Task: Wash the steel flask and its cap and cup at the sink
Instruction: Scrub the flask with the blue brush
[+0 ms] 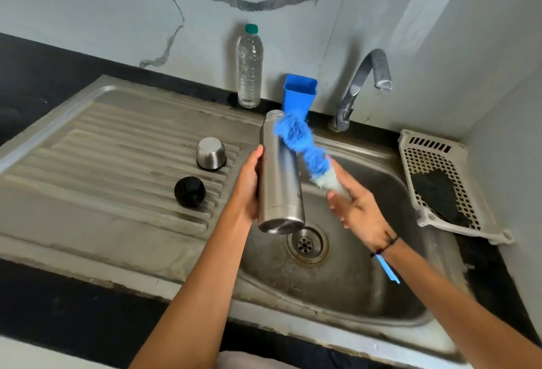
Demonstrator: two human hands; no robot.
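Observation:
My left hand grips the steel flask from its left side and holds it over the sink basin, mouth pointing away from me. My right hand holds a blue-and-white bottle brush; its bristles lie against the flask's upper right side, near the mouth. The brush's blue handle end sticks out below my right wrist. On the ribbed drainboard to the left the steel cup stands upside down, and the black cap sits just in front of it.
A tap arches over the basin's far edge; no water runs from it. A clear plastic bottle and a blue plastic holder stand against the marble wall. A white perforated tray holding a dark scrubber lies right of the sink.

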